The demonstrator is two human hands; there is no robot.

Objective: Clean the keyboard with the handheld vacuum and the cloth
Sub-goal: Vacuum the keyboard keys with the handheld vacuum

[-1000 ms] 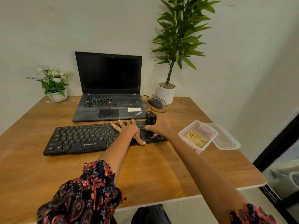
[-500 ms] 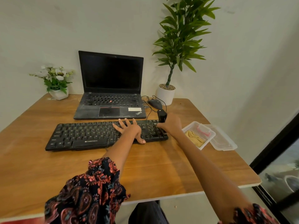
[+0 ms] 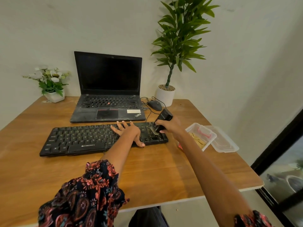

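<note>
The keyboard (image 3: 91,140) is seen lying across the centre of the frame on the wooden desk (image 3: 155,169), below the laptop (image 3: 108,95). The handheld vacuum (image 3: 161,121) is gripped by the curled fingers of the right hand (image 3: 172,126), tilted, with its brush end set on the keys at the keyboard's right end. The keyboard is steadied by the left hand (image 3: 129,131), whose fingers are spread flat on the keys. The vacuuming step is judged to be in hand. Next, the brush would probably need to be drawn leftward along the rows, and the left hand shifted aside. No cloth can be identified with certainty; something tan is seen in the plastic container (image 3: 201,136) at the right.
</note>
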